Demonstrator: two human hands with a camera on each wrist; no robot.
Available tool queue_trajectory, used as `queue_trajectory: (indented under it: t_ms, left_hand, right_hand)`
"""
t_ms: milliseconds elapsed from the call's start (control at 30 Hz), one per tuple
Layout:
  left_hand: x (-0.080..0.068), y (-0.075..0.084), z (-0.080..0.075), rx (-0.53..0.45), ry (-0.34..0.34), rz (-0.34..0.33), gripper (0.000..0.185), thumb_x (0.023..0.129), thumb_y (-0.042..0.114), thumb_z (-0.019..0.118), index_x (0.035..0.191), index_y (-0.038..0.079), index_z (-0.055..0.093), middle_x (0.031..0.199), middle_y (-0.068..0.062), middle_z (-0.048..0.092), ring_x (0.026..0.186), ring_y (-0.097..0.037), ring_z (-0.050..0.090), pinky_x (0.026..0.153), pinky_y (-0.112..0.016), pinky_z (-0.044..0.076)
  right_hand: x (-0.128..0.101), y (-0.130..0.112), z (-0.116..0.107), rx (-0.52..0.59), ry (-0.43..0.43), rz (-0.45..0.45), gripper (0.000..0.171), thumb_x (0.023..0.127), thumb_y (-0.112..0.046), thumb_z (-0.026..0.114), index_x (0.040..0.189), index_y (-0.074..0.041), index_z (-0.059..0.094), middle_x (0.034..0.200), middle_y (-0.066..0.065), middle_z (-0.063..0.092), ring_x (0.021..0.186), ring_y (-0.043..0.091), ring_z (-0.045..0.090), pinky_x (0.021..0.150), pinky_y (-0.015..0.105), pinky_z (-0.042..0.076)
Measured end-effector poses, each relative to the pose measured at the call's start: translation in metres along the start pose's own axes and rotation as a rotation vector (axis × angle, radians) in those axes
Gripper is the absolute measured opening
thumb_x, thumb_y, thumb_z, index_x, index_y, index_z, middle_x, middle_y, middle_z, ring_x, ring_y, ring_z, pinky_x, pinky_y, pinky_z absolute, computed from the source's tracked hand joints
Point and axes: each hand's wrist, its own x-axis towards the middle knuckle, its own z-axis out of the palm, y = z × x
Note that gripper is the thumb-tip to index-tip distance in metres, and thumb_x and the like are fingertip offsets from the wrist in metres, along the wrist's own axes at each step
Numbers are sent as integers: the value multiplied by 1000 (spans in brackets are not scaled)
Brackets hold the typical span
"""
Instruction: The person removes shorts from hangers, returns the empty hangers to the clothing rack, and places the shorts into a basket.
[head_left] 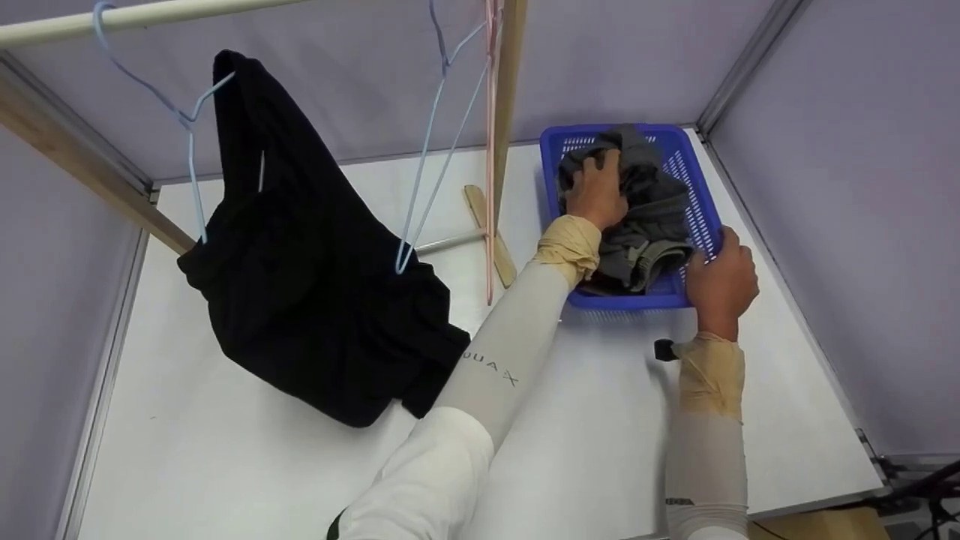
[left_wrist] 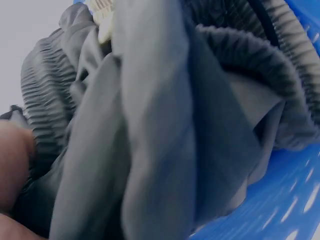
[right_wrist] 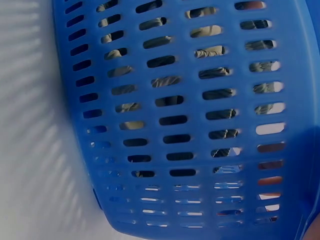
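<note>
A blue plastic basket [head_left: 555,161] with slotted walls holds crumpled dark grey clothing [head_left: 637,225]. Gathered elastic bands [left_wrist: 45,85] show on the grey cloth in the left wrist view. My left hand [head_left: 598,193] reaches down into the basket and grips the clothing, its fingertips partly sunk in the folds. On the basket's right side, near the front corner, my right hand [head_left: 724,281] holds the rim. In the right wrist view the basket's slotted wall [right_wrist: 190,110] fills most of the picture, with cloth visible through the slots.
A black garment [head_left: 315,300] hangs on a light blue hanger [head_left: 191,150] from the rail [head_left: 172,13], left of my arms. Another blue hanger [head_left: 427,187] and a pink hanger [head_left: 490,172] hang near the wooden post [head_left: 510,90]. Walls stand behind and right of the basket.
</note>
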Motion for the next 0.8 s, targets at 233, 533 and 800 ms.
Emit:
queue_trajectory:
  t_ms: [233, 533, 800]
  left_hand:
    - [-10, 12, -17, 39, -109, -54, 83, 106, 44, 59, 171, 38, 7, 179, -10, 20, 162, -35, 33, 126, -56, 39]
    - [-14, 27, -28, 49, -116, -81, 90, 106, 48, 57, 172, 36, -3, 182, -12, 5, 166, -35, 24, 132, -52, 32]
    - [-26, 29, -26, 23, 6, -53, 81, 108, 39, 57, 172, 29, 9, 180, -13, 14, 166, -36, 23, 132, -54, 31]
  right_hand:
    - [4, -1, -2, -1, -21, 13, 58, 107, -27, 50, 162, -13, 42, 145, 29, 60, 132, 52, 60, 108, 71, 47]
    - [10, -3, 2, 6, -21, 6, 58, 107, -27, 51, 162, -13, 43, 146, 29, 60, 132, 52, 60, 107, 71, 47]
    - [13, -4, 3, -1, -22, 7, 58, 106, -27, 51, 162, -13, 44, 146, 30, 60, 133, 52, 60, 108, 72, 46]
